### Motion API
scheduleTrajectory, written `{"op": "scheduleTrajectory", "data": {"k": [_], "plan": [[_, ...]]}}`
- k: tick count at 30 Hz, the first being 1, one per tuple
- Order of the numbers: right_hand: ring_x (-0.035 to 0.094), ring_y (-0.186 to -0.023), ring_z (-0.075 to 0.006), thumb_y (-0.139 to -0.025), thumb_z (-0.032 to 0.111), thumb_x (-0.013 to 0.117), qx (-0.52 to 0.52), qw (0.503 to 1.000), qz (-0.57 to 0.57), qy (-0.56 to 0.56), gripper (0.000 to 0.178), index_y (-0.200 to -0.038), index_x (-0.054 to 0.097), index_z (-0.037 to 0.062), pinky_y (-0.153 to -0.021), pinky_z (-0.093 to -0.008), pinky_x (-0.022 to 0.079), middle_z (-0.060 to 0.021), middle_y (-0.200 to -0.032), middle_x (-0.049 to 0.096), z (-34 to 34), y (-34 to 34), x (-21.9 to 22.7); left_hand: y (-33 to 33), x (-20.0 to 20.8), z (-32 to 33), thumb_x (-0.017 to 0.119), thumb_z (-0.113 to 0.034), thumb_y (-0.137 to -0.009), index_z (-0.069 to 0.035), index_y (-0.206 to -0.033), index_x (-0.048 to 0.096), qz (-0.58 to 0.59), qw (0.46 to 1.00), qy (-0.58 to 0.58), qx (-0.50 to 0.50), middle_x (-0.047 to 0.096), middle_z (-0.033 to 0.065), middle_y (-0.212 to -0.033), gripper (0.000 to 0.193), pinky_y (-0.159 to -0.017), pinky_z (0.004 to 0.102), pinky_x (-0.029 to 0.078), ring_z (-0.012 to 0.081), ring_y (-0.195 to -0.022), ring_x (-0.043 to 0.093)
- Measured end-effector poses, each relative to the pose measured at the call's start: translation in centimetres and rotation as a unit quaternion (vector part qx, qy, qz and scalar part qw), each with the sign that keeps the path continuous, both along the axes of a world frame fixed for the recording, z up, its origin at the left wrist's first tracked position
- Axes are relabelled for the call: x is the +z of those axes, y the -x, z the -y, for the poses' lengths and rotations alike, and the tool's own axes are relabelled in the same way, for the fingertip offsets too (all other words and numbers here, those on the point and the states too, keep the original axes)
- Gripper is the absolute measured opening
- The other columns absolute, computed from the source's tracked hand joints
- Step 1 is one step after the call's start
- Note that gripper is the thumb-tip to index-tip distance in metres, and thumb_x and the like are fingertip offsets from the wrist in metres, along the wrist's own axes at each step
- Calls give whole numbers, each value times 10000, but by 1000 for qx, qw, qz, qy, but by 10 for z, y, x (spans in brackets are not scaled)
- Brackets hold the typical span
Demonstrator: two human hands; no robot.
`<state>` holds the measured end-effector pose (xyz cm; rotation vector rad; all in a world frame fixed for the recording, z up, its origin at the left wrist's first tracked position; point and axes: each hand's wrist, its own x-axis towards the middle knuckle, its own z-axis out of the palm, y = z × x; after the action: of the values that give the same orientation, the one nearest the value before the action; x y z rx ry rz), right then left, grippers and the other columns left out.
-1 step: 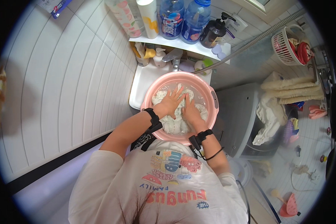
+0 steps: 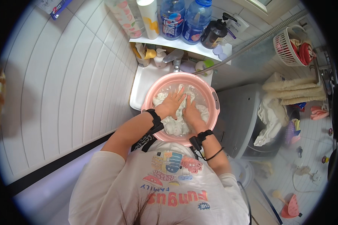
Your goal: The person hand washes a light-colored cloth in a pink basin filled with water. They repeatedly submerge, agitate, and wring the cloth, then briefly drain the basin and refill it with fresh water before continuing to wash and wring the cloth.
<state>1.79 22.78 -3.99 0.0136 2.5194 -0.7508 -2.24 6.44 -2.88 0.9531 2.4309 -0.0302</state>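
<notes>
A round pink basin holds water and a soaked white cloth garment. My left hand lies palm down on the cloth, fingers spread. Beside it, my right hand rests on the same cloth with its index finger stretched forward; its other fingers are partly hidden. Neither hand grips the cloth. The fingertips of both come close together near the basin's middle. Each wrist wears a black strap with a small device.
Beneath the basin is a white sink with a faucet behind. Bottles, including a black pump bottle, stand on a white shelf. To the right, a grey washing machine has white cloth on top. A tiled wall borders the left.
</notes>
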Motion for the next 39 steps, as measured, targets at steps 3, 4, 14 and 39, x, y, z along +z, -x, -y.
{"op": "scheduleTrajectory", "data": {"k": [3,4,14,39], "plan": [[619,-1023,-452,-915,147,489,25,998,-39,-37,508,-1381,402,-35,-853,-523,505,-309,-1225,557,2,1,-25,-4,-27,0,810,-479,-680,-40,-1540,210,25,991,-112,68,248,282,-1551,1137,-1094,473,365,394,-1373,384],[635,-998,-438,-907,126,480,18,998,-40,-48,460,-1335,467,-38,-837,-518,514,-303,-1169,600,-2,3,-34,-1,-36,0,777,-450,-716,-31,-1466,327,70,991,-86,81,361,266,-1468,970,-1061,453,397,367,-1301,457],[679,-955,-369,-843,111,542,108,990,-40,-82,380,-1178,604,-57,-815,-452,539,-268,-1092,662,-25,28,-62,5,-64,-5,519,-173,-896,-8,-1085,693,61,997,6,50,674,193,-1130,305,-920,461,494,352,-1029,652],[598,-1138,-375,-806,38,568,229,955,4,-188,446,-1251,577,10,-991,-455,457,-235,-1254,604,-15,21,-44,16,-37,-10,633,-194,-778,-81,-1109,674,44,994,-29,93,681,166,-1067,351,-906,441,490,339,-1027,639]]}}
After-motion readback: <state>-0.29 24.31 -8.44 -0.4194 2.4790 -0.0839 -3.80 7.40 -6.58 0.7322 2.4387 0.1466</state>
